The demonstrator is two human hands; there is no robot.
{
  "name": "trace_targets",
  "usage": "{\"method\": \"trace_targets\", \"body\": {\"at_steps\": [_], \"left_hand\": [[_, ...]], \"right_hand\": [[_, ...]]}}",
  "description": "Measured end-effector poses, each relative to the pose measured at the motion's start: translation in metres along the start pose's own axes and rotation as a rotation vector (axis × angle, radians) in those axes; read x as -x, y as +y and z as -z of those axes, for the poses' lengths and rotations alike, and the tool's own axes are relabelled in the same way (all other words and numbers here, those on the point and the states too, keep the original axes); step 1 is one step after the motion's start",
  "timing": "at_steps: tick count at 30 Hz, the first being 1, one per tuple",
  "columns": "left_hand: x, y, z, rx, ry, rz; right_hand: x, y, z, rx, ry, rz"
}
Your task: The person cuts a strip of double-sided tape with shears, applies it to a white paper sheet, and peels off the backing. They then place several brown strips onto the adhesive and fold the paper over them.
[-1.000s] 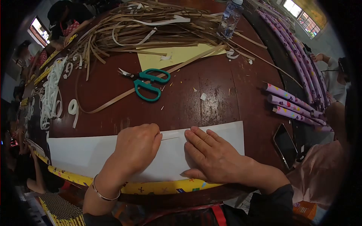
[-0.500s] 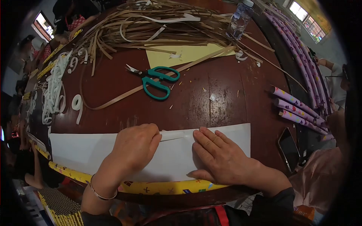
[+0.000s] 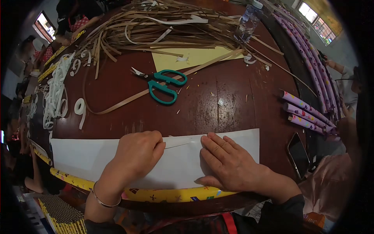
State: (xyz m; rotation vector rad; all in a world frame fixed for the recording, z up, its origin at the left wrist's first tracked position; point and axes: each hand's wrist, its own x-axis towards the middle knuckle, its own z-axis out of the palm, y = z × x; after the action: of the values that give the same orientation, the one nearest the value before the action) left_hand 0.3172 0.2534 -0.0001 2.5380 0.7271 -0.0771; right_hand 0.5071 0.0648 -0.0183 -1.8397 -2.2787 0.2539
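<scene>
1. Along the near edge of the dark reddish-brown wooden counter [image 3: 187, 115] lies a long white paper sheet [image 3: 85, 152], with a rounded yellow patterned paper roll [image 3: 171, 195] along its near side.
2. At the sheet's far edge, the left hand [image 3: 138, 146] is curled into a fist; whether it pinches paper I cannot tell. The right hand [image 3: 228, 162] lies flat on the sheet, grasping nothing.
3. Compared with a second ago, the gap between the hands is slightly wider and more of a thin slanting line [image 3: 177, 146] shows there; the right hand seems to steady the paper.
4. Beyond the sheet, teal-handled metal scissors [image 3: 167, 80] lie across a flat tan strip [image 3: 124, 102], out of the hands' way.
5. By the counter's right edge lies a black rectangular phone [image 3: 298, 156]; toward the far edge, a tangled heap of brown strips [image 3: 179, 33].
</scene>
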Motion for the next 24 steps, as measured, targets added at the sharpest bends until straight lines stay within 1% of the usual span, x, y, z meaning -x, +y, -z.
{"method": "trace_targets", "body": {"at_steps": [3, 5, 7, 14, 16, 24], "left_hand": [[0.000, 0.000, -0.001, -0.027, 0.037, -0.004], [0.000, 0.000, -0.001, -0.029, 0.047, -0.003], [0.000, -0.001, -0.002, -0.043, 0.107, -0.035], [0.001, -0.006, -0.002, -0.024, 0.115, -0.038], [0.002, -0.009, -0.003, -0.037, 0.131, -0.072], [0.007, -0.013, 0.001, -0.071, 0.127, -0.044]], "right_hand": [[0.000, 0.000, 0.000, -0.008, -0.005, -0.005], [0.000, 0.002, 0.001, -0.032, 0.015, 0.044], [0.000, 0.002, 0.001, -0.033, 0.013, 0.041], [-0.001, 0.001, 0.002, -0.047, -0.005, 0.029], [-0.001, 0.001, 0.002, -0.044, -0.008, 0.032], [-0.001, 0.001, 0.002, -0.061, -0.014, 0.022]]}}
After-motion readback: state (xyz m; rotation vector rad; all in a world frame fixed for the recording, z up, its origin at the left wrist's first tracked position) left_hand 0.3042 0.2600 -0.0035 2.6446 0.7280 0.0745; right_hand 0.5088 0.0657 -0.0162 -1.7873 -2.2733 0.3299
